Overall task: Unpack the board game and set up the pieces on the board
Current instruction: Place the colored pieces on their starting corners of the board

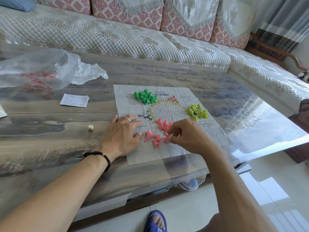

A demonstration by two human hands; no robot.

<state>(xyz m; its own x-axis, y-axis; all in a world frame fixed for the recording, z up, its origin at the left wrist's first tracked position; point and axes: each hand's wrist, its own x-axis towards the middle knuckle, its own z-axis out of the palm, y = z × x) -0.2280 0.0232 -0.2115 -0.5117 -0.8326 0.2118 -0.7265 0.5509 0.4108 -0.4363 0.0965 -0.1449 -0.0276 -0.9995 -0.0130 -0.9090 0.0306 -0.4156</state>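
Note:
A paper game board point(168, 153) with a hexagonal grid lies flat on the table. A heap of green cone pieces point(145, 97) sits at its far left, and a heap of yellow-green pieces point(197, 112) at its right. Several pink pieces stand upright point(163, 123) on the near corner of the grid; others lie tipped over point(153, 137) beside them. My left hand point(121, 135) rests flat on the board's left edge, fingers spread. My right hand point(187, 134) pinches a pink piece point(166, 139) at the board surface.
A crumpled clear plastic bag point(46, 71) lies at the table's far left, a folded instruction sheet point(74, 100) near it, and a small die point(90, 127) left of my left hand. A sofa runs behind the glossy table point(50, 128). The table's right edge is close to the board.

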